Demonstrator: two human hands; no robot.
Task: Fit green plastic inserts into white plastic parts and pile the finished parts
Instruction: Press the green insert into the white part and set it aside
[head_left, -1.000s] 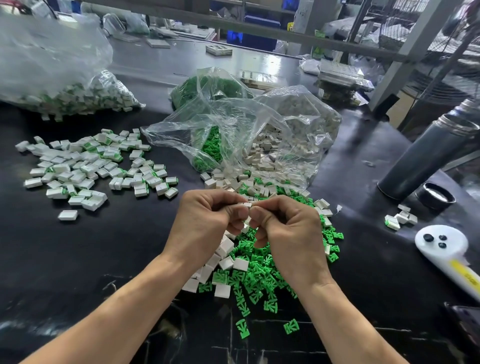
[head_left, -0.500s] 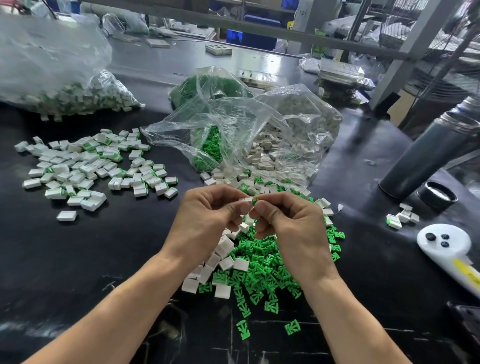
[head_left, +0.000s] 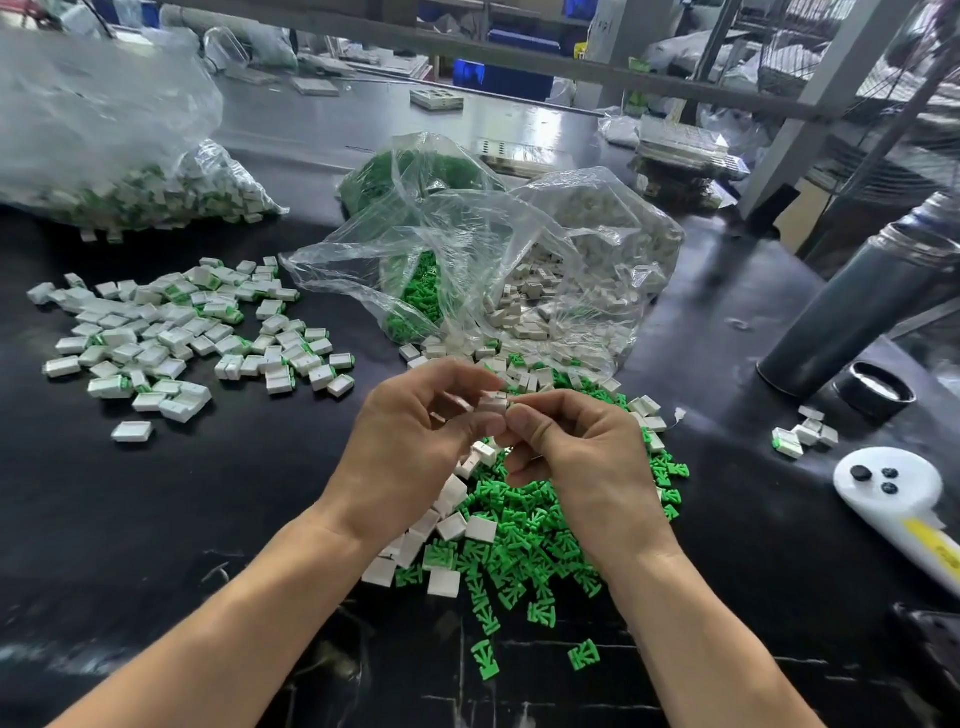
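Observation:
My left hand (head_left: 415, 447) and my right hand (head_left: 576, 457) meet above the middle of the black table, fingertips together. Between them sits a small white plastic part (head_left: 492, 404), pinched by fingers of both hands. No green insert shows at the fingertips. Under my hands lies a heap of loose green inserts (head_left: 524, 551) mixed with empty white parts (head_left: 451, 525). A spread pile of finished parts (head_left: 171, 332), white with green showing, lies on the table to the left.
An open clear bag (head_left: 498, 270) of green inserts and white parts lies behind my hands. Another bag of finished parts (head_left: 130, 171) lies far left. A dark steel flask (head_left: 852, 312), its cap (head_left: 878, 397) and a white controller (head_left: 893, 499) stand right.
My hands have risen slightly and the fingers have loosened a little, so the white part between the fingertips shows more. The piles have not moved.

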